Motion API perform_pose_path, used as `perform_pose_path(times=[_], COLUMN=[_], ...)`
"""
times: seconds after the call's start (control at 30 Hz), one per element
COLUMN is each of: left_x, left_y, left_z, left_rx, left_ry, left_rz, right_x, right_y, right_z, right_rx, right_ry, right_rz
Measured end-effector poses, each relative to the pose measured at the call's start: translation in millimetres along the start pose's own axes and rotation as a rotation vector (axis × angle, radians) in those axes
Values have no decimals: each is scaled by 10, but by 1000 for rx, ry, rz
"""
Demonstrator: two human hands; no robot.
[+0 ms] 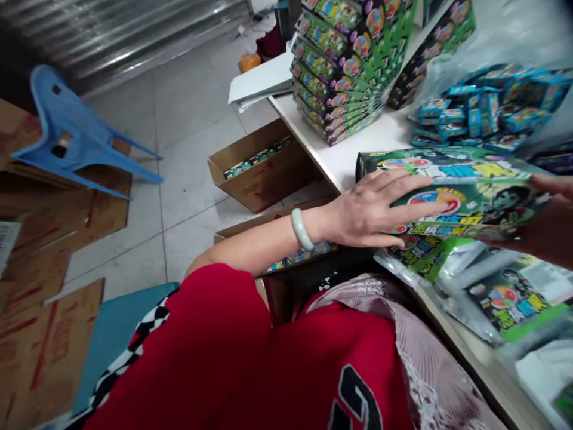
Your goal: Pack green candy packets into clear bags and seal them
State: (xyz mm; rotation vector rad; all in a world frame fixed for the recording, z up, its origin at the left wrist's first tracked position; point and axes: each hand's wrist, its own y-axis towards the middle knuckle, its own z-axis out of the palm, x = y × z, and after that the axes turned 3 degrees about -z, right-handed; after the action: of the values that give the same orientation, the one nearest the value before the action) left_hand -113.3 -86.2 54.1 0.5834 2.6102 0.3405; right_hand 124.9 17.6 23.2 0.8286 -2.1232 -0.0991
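Note:
A green and black printed cardboard box point(481, 170) with colourful lettering lies at the table's edge, between my two hands. My left hand point(371, 206), with a pale bangle at the wrist, grips its near end, fingers stretched over the printed side. At the right edge of the view, my right hand point(548, 221) holds the other end, the thumb on top; its other fingers are mostly hidden in shade. Under the box lie flat printed green packages point(510, 298) in clear plastic.
A tall fanned stack of printed boxes point(340, 71) stands on the white table point(324, 158). Behind my hands, small blue packets point(478, 113) fill a clear bag. Open cartons point(257, 179) stand on the floor beside the table. A blue plastic stool point(83, 134) and flattened cardboard point(54, 340) are at left.

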Motion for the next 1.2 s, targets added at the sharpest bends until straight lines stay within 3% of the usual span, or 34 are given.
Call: perform_pose_path(times=[0.07, 0.1, 0.13, 0.17, 0.23, 0.3, 0.33, 0.4, 0.5, 0.57, 0.67, 0.73, 0.8, 0.93, 1.07, 1.2], left_x=[120, 189, 253, 305, 351, 319, 285, 213, 185, 251, 450, 598, 721, 891, 1152, 1472], left_y=[-251, -365, -465, -546, -644, -668, -664, -657, -748, -940, -1464, -1923, -2384, -3006, -3124, -3010], left_z=[6, 30, 67, 117, 232, 340, 384, 448, 479, 456, 393, 377, 408, 625, 1036, 1559], left_rx=[-157, -277, -379, -402, -275, -103, -84, -210, -563, -703, -841, -902, -892, -767, -643, -551], left_ry=[-196, -318, -468, -664, -1126, -1523, -1659, -1817, -1891, -1888, -1770, -1655, -1570, -1432, -1420, -1508], left_rz=[-153, -304, -485, -657, -874, -895, -868, -823, -870, -988, -1243, -1414, -1510, -1556, -1682, -1704], right_x=[18, 19, 24, 41, 125, 270, 356, 534, 788, 935, 1059, 1017, 865, 420, 160, 158], right_y=[134, 205, 266, 307, 325, 285, 258, 211, 160, 125, 98, 147, 266, 549, 601, 539], right_z=[-129, -196, -253, -292, -312, -265, -223, -110, 146, 381, 779, 1016, 1211, 1553, 1817, 1875], right_rx=[242, 313, 336, 316, 228, 158, 129, 84, 52, 106, 337, 577, 707, 649, 598, 584], right_ry=[262, 377, 465, 531, 608, 627, 629, 632, 600, 525, 394, 321, 170, -294, -536, -653], right_rz=[366, 543, 671, 746, 771, 706, 663, 572, 450, 379, 220, 41, -142, -289, -293, -324])
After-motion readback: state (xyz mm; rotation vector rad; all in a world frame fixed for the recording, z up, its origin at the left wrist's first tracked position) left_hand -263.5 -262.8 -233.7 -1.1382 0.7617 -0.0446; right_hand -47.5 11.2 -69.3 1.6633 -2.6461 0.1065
